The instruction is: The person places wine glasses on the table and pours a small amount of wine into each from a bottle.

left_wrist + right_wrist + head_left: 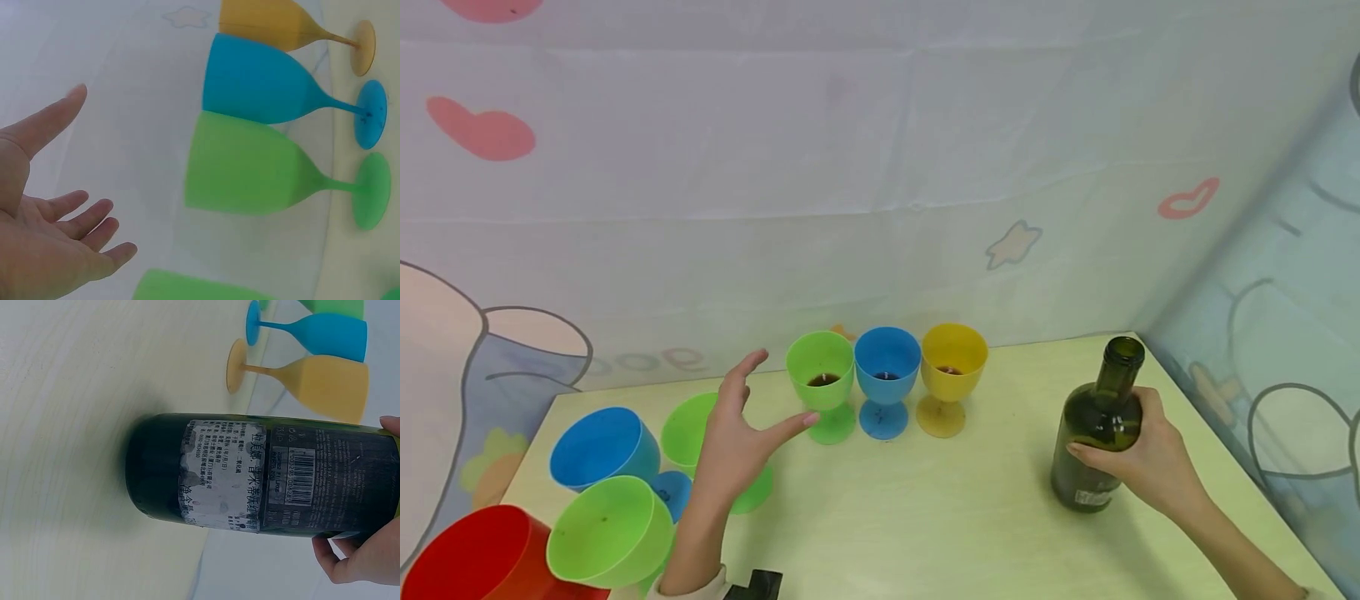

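My right hand grips a dark green wine bottle round its upper body. The bottle is upright and uncorked; whether its base touches the table cannot be told. In the right wrist view its white label faces the camera. At the back stand a green goblet, a blue goblet and a yellow goblet in a row, each with some dark liquid inside. My left hand is held with thumb and fingers spread apart, near the green goblet, and holds nothing.
On the left are more goblets: a blue one, a green one, a red one and another green one partly behind my left hand. A printed cloth hangs behind the pale table, with another at the right.
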Action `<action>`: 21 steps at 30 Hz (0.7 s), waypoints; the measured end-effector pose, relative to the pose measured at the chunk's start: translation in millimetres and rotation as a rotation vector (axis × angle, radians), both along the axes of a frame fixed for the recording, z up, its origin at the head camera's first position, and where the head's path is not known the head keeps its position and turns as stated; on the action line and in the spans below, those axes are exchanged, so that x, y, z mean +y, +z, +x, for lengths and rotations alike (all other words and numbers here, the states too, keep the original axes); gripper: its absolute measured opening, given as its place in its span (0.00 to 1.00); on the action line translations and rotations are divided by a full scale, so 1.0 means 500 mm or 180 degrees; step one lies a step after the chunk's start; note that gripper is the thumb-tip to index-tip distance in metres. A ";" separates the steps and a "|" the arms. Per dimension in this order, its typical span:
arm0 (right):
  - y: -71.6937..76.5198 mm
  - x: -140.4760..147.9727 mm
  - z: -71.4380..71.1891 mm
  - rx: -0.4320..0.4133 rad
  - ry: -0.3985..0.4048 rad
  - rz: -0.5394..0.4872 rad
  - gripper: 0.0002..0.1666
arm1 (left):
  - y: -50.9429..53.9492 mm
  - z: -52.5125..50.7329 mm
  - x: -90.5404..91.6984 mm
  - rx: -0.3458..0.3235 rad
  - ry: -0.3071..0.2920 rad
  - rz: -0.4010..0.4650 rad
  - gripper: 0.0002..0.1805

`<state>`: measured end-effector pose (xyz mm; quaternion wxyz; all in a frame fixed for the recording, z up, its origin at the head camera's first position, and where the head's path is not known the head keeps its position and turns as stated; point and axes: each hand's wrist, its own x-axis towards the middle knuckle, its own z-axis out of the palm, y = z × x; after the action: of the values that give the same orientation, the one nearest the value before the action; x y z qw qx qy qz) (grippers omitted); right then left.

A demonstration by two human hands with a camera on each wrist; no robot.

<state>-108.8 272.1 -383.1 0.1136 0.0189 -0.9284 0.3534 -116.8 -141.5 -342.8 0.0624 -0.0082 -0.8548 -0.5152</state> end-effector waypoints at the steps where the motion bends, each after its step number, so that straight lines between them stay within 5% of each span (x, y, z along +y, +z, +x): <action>1: 0.000 0.000 0.000 0.0006 0.0000 -0.0003 0.50 | 0.004 0.006 -0.004 0.0020 0.0019 -0.0019 0.48; 10: 0.000 0.000 0.000 0.0006 -0.0010 -0.0010 0.50 | 0.017 0.042 -0.042 -0.0173 0.0366 -0.0260 0.51; 21: 0.000 0.002 -0.002 -0.0041 0.0012 -0.0016 0.50 | -0.002 0.050 -0.078 -0.0260 0.0720 -0.0441 0.54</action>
<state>-109.6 272.9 -383.2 0.1071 0.0181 -0.9282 0.3560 -91.6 -180.6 -344.1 0.0846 0.1049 -0.8856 -0.4445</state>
